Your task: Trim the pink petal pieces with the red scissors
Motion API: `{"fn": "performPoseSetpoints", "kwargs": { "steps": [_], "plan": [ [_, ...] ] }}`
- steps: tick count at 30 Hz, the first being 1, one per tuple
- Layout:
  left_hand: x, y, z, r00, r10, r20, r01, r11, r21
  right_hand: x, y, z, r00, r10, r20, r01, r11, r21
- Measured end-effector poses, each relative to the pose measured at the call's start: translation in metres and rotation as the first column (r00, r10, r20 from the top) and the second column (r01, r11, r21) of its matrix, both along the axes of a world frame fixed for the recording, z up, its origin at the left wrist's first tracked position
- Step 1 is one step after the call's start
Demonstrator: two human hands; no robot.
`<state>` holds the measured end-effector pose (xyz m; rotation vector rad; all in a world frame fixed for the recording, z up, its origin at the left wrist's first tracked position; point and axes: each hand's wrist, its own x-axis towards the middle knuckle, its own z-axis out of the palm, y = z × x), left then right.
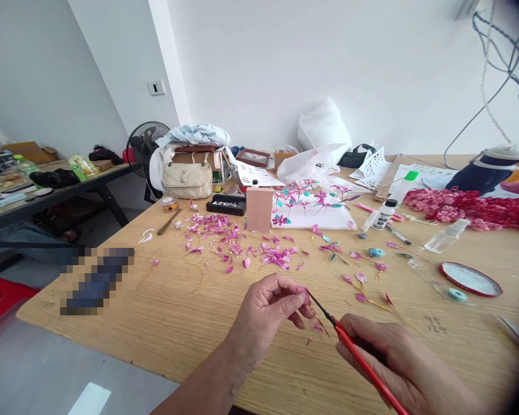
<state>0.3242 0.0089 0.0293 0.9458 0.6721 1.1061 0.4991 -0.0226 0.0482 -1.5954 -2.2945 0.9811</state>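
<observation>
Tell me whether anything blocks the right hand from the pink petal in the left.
Nothing visible does: the red-handled tool in the right hand has its tip at the pink petal pinched by the left hand.

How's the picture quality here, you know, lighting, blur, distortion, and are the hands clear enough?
Head view: bright, soft light, only faint shadows; head view: left hand, right hand and red-handled tool clear enough to make out; head view: a pixelated patch hides detail at the table's left; head view: dark blur along the right edge, and wide-angle stretching towards the sides.
</observation>
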Motion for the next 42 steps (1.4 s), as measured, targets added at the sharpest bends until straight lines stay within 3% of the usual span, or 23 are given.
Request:
{"fn": "performPoseSetpoints", "kwargs": {
  "steps": [16,28,42],
  "plan": [
    [0.001,-0.002,-0.001,0.997,-0.075,-0.002,0.075,0.997,-0.029,0.002,-0.002,-0.001,0.999,-0.027,-0.019,0.026,0.998,-0.062],
    [-0.008,0.004,0.002,0.974,-0.163,-0.155,0.163,0.987,-0.007,0.008,-0.004,-0.001,1.0,0.024,0.015,-0.024,0.998,-0.061],
    [-0.008,0.004,0.009,0.948,-0.226,-0.223,0.225,0.974,-0.029,0.013,-0.004,-0.004,0.986,0.025,-0.163,-0.038,0.996,-0.077]
  ]
}}
